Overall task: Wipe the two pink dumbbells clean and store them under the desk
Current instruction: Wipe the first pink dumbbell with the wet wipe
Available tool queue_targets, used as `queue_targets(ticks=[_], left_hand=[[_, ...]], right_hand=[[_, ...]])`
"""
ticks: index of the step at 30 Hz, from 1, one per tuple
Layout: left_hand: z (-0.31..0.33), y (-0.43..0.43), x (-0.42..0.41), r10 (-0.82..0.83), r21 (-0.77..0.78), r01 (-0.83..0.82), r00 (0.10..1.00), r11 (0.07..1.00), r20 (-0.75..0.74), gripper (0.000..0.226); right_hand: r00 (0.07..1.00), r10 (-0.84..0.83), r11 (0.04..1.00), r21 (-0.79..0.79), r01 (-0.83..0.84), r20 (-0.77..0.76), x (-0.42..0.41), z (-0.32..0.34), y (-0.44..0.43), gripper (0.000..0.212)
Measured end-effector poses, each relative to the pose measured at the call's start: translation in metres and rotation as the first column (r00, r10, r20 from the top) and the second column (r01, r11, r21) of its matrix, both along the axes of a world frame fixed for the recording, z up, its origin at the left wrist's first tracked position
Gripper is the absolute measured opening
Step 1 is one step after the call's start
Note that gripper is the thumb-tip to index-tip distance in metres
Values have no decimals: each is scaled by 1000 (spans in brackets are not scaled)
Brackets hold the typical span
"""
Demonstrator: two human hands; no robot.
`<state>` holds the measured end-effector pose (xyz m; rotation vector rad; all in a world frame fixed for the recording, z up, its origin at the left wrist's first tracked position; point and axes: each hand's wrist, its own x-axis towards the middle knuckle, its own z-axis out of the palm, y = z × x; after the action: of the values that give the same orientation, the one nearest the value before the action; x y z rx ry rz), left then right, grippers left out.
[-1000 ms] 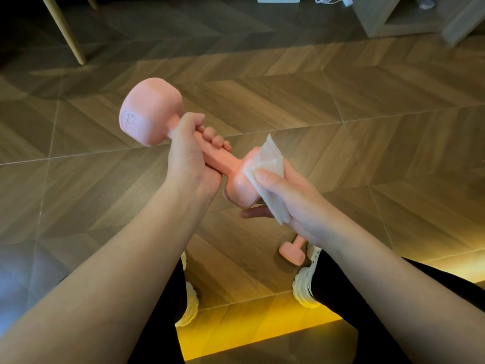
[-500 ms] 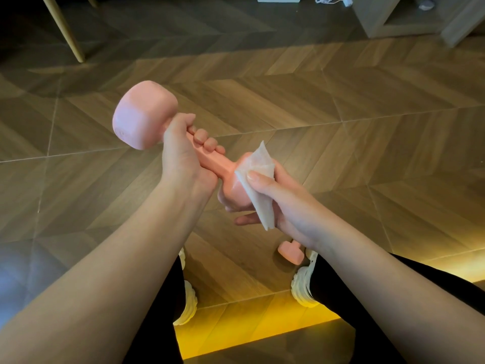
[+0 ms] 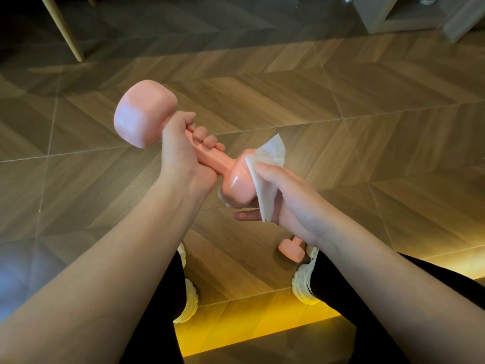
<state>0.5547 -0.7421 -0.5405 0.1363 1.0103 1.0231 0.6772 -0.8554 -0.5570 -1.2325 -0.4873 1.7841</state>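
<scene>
The biggest thing you see is the brown wooden floor with its zigzag boards. It fills almost the whole view below you. At the far top right stands a pale wooden piece of furniture with an open space in it. You cannot tell from here if that is the worktop the weights must go under.

Next comes the smooth pink dumbbell with two chunky ends. You hold it up in the air over the floor, in front of your knees. It is tilted, with one end up and to the left and the other end down toward you.

Your left hand is wrapped tight round the thin middle bar, fingers curled over it. Your right hand cups the lower end and pinches a thin white wipe against it, thumb on top. One corner of the wipe sticks up free.

Down by your feet are your chunky white shoes. Smallest of all is the second pink dumbbell. It lies on the floor just beside your right shoe, partly hidden by your right wrist.

You look to be in the wiping part of the job, cleaning the lower end of the one you hold. You cannot tell if the one on the floor has been wiped. Neither one is put away yet, so both must go under the worktop.
</scene>
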Motion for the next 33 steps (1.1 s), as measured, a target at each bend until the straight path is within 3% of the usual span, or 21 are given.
queue_targets(ticks=[2, 7, 11, 15, 19, 23, 27, 30, 33], left_hand=[[0, 0, 0, -2, -1, 2, 1000, 1000, -3, 31], [-1, -3, 2, -34, 13, 34, 999, 999, -19, 29], [1, -1, 1, -31, 36, 32, 999, 999, -23, 30], [1, -2, 1, -16, 38, 16, 1000, 999, -1, 31], [0, -6, 6, -50, 52, 51, 999, 997, -15, 31], [-1, -5, 8, -60, 45, 60, 998, 997, -8, 30], [-1, -4, 6, -48, 38, 48, 999, 998, -3, 30], [0, -3, 3, -41, 36, 41, 999, 999, 4, 31], [-1, -4, 2, -44, 40, 44, 999, 998, 2, 31]], right_hand=[[1000, 31, 999, -21, -32, -1, -2, 2, 1, 57], [1000, -8, 1000, -8, 8, 25, -5, 2, -1, 44], [999, 18, 999, 44, -17, -34, -3, 3, 0, 59], [992, -8, 999, 42, 3, 127, -10, 0, 2, 65], [973, -74, 996, -32, 83, 220, -13, -2, 2, 53], [987, -68, 996, -40, 74, 143, -6, 1, 0, 51], [999, 19, 998, -54, -17, 39, 1, 2, 0, 76], [999, 46, 999, -16, -47, -29, 3, 3, 2, 63], [1000, 1, 1000, 8, -1, 23, 0, -3, 1, 48]])
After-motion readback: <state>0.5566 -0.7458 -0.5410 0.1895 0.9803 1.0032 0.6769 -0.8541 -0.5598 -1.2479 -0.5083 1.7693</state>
